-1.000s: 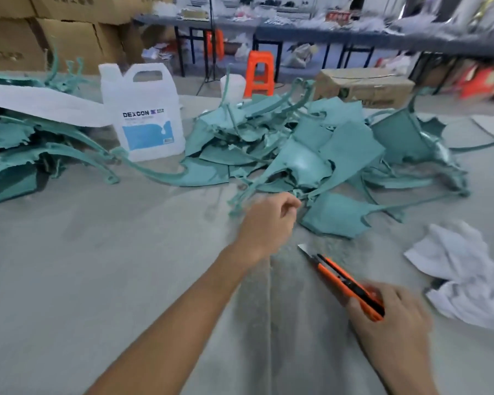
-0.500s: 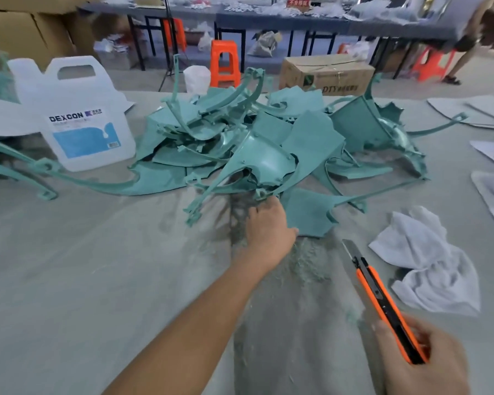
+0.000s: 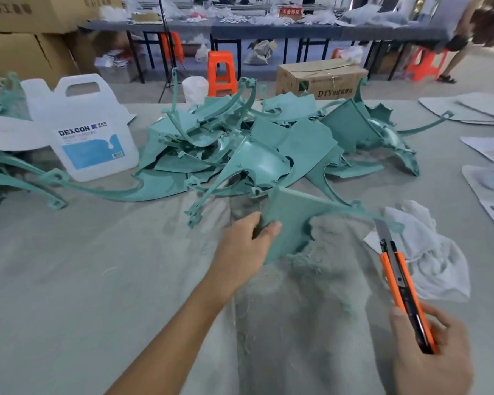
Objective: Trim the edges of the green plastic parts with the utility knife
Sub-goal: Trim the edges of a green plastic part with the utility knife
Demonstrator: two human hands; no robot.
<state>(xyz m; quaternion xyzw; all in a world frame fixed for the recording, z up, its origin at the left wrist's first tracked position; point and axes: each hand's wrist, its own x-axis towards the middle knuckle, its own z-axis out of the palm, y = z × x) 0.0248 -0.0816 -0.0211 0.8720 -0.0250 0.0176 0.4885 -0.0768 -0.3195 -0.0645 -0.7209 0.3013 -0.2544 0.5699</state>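
Your left hand (image 3: pixel 240 246) pinches a green part (image 3: pixel 294 218); your right hand (image 3: pixel 434 352) grips the utility knife (image 3: pixel 399 277) above the grey tabletop (image 3: pixel 83 280) strewn with shavings (image 3: pixel 303 258); cardboard boxes (image 3: pixel 26 52) and orange stools (image 3: pixel 221 72) behind.

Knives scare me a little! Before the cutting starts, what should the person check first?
1. Part held firmly: ok. The left hand pinches the green part at its near corner.
2. Knife held: ok. The right hand grips the utility knife by its back end.
3. Blade out: ok. The blade sticks out of the orange handle.
4. Fingers away from blade: ok. The left hand is at the part's opposite side.
5. Blade set on an edge: cannot tell. Its tip lies close to the part's thin arm.
6. Blade sharp: cannot tell.
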